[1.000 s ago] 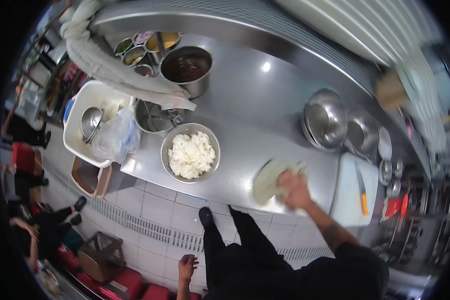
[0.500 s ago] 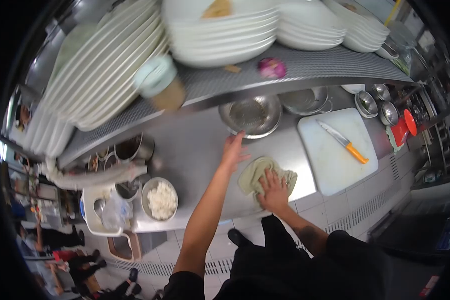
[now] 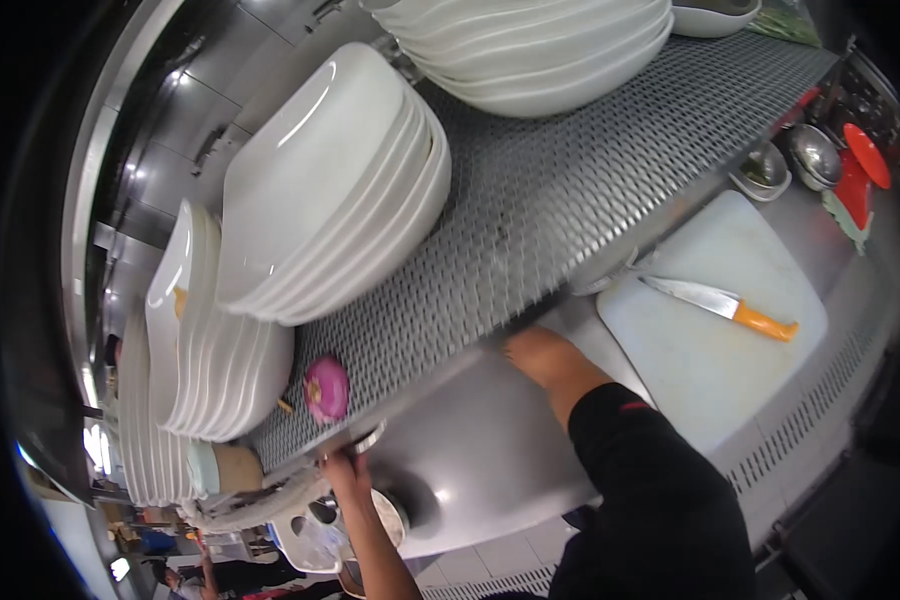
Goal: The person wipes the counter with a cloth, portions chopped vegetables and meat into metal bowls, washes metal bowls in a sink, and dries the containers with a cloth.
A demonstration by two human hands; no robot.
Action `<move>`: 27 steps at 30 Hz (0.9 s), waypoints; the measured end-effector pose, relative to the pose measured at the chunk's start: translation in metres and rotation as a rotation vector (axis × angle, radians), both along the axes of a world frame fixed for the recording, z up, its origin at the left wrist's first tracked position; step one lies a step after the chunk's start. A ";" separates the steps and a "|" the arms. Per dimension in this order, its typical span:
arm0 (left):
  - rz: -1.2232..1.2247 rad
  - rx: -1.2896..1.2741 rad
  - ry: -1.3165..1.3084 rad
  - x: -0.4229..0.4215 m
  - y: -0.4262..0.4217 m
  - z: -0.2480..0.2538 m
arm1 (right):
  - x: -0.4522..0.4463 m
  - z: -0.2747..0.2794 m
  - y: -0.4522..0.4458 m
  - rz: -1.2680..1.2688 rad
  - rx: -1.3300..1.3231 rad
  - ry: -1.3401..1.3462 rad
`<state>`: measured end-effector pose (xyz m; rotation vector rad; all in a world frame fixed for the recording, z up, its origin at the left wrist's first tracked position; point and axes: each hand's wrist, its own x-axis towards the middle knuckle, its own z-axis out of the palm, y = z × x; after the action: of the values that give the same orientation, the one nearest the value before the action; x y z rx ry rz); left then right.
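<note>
My left hand [image 3: 344, 472] is at the shelf's front edge, closed on the rim of a metal bowl [image 3: 372, 438]; most of the bowl is hidden under the shelf. My right hand [image 3: 538, 354] reaches beneath the shelf over the steel counter [image 3: 480, 450]. Its fingers are out of sight behind the shelf edge, so what they hold or touch does not show. To its right a knife [image 3: 720, 307] with an orange handle lies on a white cutting board [image 3: 720, 380].
Above the counter, a perforated metal shelf [image 3: 530, 220] carries stacks of white dishes [image 3: 340, 200], a red onion [image 3: 327, 390] and a lidded container [image 3: 225, 469]. Metal bowls [image 3: 815, 155] and a red object [image 3: 852, 190] sit right. Another person [image 3: 210, 575] is at lower left.
My view has turned and come nearer the shelf. My right hand has moved from the green cloth to under the shelf; the cloth is out of sight. My left hand stays at the bowl.
</note>
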<state>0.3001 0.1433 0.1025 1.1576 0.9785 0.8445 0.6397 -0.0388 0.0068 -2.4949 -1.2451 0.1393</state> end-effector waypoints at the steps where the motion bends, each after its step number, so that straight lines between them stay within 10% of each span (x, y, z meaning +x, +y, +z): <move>1: 0.119 -0.026 0.111 -0.002 -0.022 0.023 | 0.025 -0.002 0.006 -0.073 -0.002 0.007; 10: 0.160 -0.344 0.180 -0.096 -0.108 0.036 | 0.104 -0.025 -0.007 -0.504 -0.052 0.144; 21: -0.488 -0.506 -0.047 0.061 -0.105 -0.083 | -0.337 -0.010 -0.308 -0.673 0.068 0.034; 27: -0.500 -0.610 -0.200 0.110 -0.180 -0.092 | -0.502 -0.057 -0.525 -1.562 0.471 0.469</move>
<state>0.4097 -0.0368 0.0105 0.7181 0.6641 0.2202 0.1379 -0.5636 -0.0507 -2.0980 0.8590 0.0083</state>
